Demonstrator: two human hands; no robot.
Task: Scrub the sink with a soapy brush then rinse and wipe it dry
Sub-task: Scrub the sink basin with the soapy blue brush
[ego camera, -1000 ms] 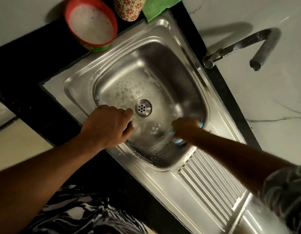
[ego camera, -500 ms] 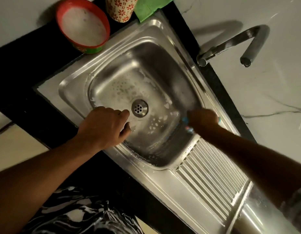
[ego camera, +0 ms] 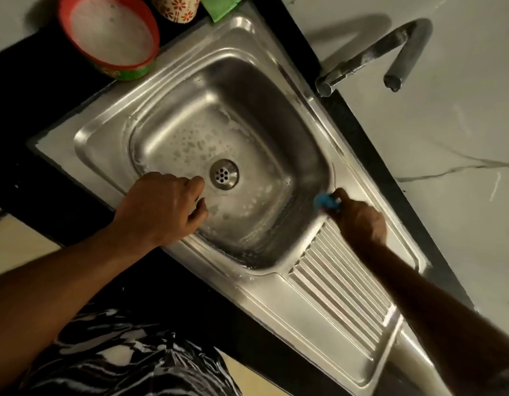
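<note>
Blue brush [ego camera: 326, 202] half-hidden, right hand [ego camera: 360, 221] seemingly gripping

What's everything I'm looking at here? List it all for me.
sink: one, steel, centre of view
counter: one, black, around the sink
drainboard: one, ribbed steel, right of the basin
drain: one, steel, basin floor
suds: patches, white, basin floor
tap: one, grey, beyond the sink's far rim
bowl: one, red-rimmed, foamy inside, far-left on the counter
cup: one, red-flowered, beside the bowl
cloth: one, green, beside the cup
brush: one, blue, basin's right rim
left hand: one, fingers curled, basin's near rim
right hand: one, grips the brush
</note>
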